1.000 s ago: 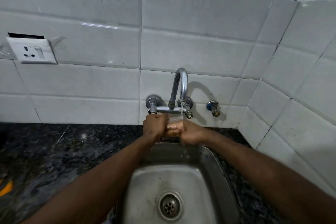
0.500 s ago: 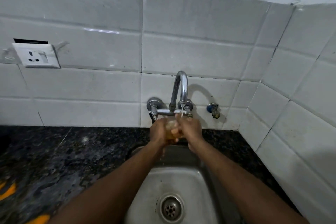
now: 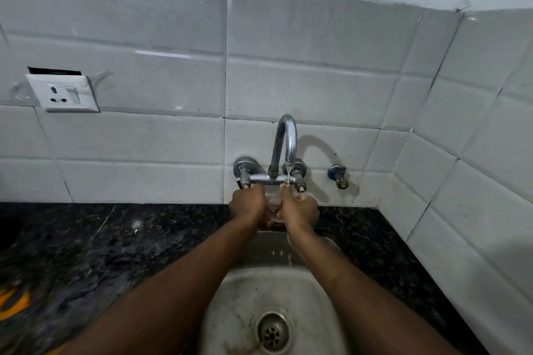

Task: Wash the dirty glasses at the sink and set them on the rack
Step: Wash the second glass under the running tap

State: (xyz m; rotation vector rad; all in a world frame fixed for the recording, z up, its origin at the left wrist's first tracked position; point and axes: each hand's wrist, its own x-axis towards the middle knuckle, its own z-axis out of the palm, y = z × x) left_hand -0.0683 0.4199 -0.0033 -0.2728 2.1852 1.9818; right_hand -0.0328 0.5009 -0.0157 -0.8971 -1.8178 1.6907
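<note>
I am holding a clear glass (image 3: 272,206) between my two hands, right under the tap's spout. My left hand (image 3: 248,206) is wrapping around the glass's left side with the fingers curled over it, and my right hand (image 3: 300,209) is clasping its right side, thumb pointing up toward the stream. Only a sliver of the glass is showing between my palms, so I cannot tell whether it is upright or tilted. A thin stream of water (image 3: 287,174) is falling from the chrome tap (image 3: 285,141) onto the top of my right hand and the glass, and drops are running down off my right wrist into the steel sink (image 3: 239,297) below. Both my forearms are reaching forward over the basin, and the round drain (image 3: 273,331) is sitting between them near the bottom of the view. The tap is mounted on the white tiled wall (image 3: 302,89), with a knob at each end of its crossbar, and a small blue-collared valve (image 3: 339,176) is sticking out of the tiles just to the right of it. The dark speckled stone table (image 3: 101,239) is spreading out on both sides of the sink. Up on the wall to the far left, a white power socket (image 3: 65,94) is hanging slightly loose from its opening. Something orange (image 3: 13,301) is showing at the left edge, too blurred to identify.
</note>
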